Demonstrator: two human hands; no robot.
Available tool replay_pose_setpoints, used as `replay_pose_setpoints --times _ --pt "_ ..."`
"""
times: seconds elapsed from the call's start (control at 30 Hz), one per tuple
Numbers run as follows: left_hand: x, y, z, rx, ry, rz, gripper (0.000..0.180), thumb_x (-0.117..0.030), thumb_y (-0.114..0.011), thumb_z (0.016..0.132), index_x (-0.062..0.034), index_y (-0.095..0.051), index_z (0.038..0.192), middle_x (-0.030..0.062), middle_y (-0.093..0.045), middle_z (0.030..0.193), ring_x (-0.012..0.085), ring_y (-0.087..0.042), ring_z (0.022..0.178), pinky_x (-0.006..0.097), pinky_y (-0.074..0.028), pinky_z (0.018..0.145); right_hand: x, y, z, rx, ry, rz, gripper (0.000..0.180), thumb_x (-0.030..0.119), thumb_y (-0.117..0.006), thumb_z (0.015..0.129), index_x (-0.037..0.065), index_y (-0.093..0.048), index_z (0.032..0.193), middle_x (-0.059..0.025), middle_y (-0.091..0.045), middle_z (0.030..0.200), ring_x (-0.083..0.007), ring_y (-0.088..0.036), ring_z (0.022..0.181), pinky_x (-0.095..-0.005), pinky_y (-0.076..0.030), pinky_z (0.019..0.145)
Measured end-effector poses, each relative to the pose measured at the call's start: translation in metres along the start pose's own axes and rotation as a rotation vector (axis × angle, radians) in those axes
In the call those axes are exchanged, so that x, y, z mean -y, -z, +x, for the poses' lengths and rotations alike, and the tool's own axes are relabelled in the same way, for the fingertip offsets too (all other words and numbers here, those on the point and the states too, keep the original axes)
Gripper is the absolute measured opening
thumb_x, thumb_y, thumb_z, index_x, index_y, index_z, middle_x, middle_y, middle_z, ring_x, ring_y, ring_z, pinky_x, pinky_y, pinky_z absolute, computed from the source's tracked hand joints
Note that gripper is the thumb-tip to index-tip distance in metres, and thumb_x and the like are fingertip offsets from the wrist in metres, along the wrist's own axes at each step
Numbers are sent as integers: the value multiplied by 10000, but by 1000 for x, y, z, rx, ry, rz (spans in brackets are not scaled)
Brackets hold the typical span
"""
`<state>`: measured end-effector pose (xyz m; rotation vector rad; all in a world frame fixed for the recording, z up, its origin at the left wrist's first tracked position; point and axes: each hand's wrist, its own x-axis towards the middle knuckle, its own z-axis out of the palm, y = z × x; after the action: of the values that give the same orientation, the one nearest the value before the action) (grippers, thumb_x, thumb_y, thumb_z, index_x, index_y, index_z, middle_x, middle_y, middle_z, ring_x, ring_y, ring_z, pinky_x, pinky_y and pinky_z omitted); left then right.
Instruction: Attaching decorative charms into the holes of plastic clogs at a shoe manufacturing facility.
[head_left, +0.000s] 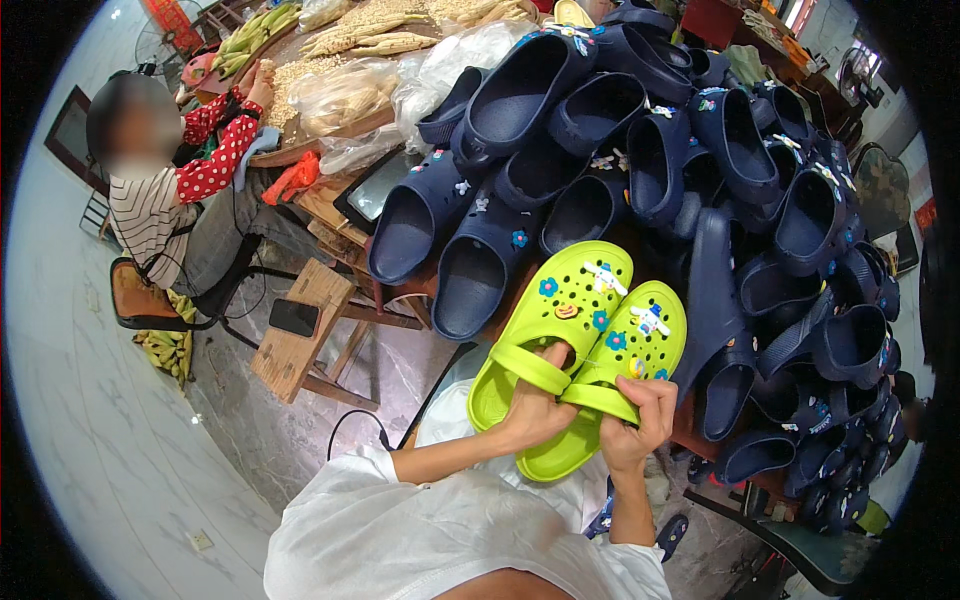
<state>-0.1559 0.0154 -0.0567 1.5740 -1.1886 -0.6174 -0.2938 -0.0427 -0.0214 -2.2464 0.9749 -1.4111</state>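
Note:
Two lime-green clogs with flower and white character charms are held side by side in front of me, toes pointing away. My left hand (pixel 533 414) reaches into the left clog (pixel 535 315), its fingers partly hidden under the heel strap beside the other shoe. With fingers and thumb closed, my right hand (pixel 641 422) grips the strap of the right clog (pixel 652 335). Just beyond them rises a big heap of navy clogs (pixel 585 115), many with similar charms.
To the left a person (pixel 160 190) sits at a round table with corn kernels (pixel 285 90) and plastic bags (pixel 350 95). A wooden stool (pixel 300 335) carries a phone (pixel 294 317). A dark chair (pixel 800 550) stands at lower right, near a navy clog (pixel 672 535) on the floor.

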Motion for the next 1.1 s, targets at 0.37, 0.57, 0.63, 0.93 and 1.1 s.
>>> replay_pose_setpoints --times 0.37,0.57,0.63,0.93,1.1 --pt "8 88 8 -376 -63 -22 582 -70 -723 736 13 -480 1258 212 -568 1096 400 -538 1004 459 -430 872 54 -67 63 103 214 288 383 -15 -728 580 104 -738 944 -69 -621 840 -280 -605 767 -372 -486 688" --pt "11 141 49 -382 -9 3 633 -85 -725 767 40 -462 1329 217 -613 1180 376 -606 1078 411 -485 904 57 -133 95 135 181 398 304 -15 -734 656 87 -720 942 -93 -601 884 -306 -615 848 -400 -513 752" --pt "12 149 64 -359 -23 39 587 -109 -719 771 25 -487 1292 215 -632 1134 377 -623 1045 417 -492 873 55 -146 105 128 188 374 296 -13 -730 662 83 -716 942 -98 -601 888 -311 -615 858 -403 -513 758" --pt "33 167 126 -385 -46 60 491 -112 -704 777 2 -539 1225 196 -664 1074 359 -651 991 407 -500 828 50 -182 145 66 199 328 258 -3 -711 691 72 -701 937 -104 -600 895 -312 -606 878 -406 -499 776" --pt "41 171 154 -397 -57 -49 491 -80 -702 780 6 -539 1235 188 -668 1062 320 -661 960 376 -509 811 43 -198 164 43 197 267 309 -52 -691 678 65 -709 963 -106 -631 912 -301 -630 899 -373 -505 794"
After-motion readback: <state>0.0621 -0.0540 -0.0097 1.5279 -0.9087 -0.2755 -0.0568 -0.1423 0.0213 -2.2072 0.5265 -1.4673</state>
